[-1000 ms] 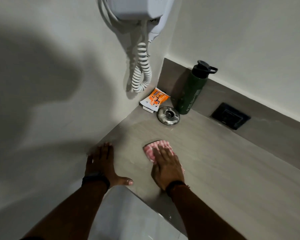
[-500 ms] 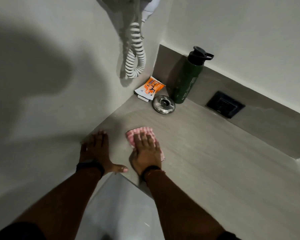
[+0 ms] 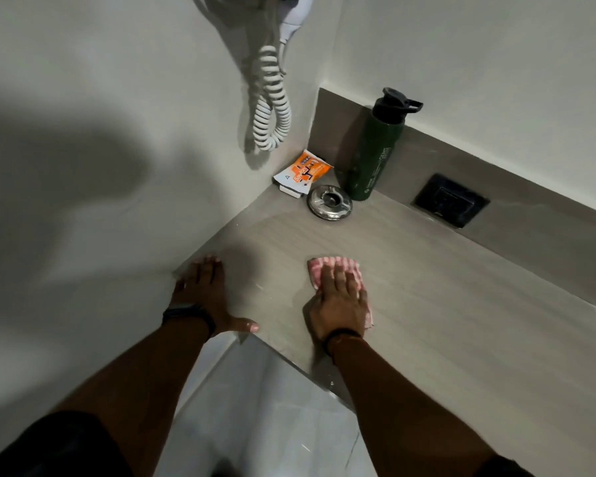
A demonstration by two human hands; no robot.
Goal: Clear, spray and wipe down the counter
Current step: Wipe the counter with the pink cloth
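Reading "Savlon": orange pkt (image 3: 302, 173) by ashtray (image 3: 329, 202).

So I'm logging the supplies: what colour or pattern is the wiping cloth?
Pink and white stripes or checks, seen in the head view: cloth under the right hand.

One bottle (image 3: 375, 146), one ashtray (image 3: 329, 202), one cloth (image 3: 334, 266)

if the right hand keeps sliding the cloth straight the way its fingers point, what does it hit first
Probably the steel ashtray. The right hand lies flat on the pink cloth, fingers aimed toward the back corner; bare counter lies between. The green bottle stands just beyond; depth is hard to judge.
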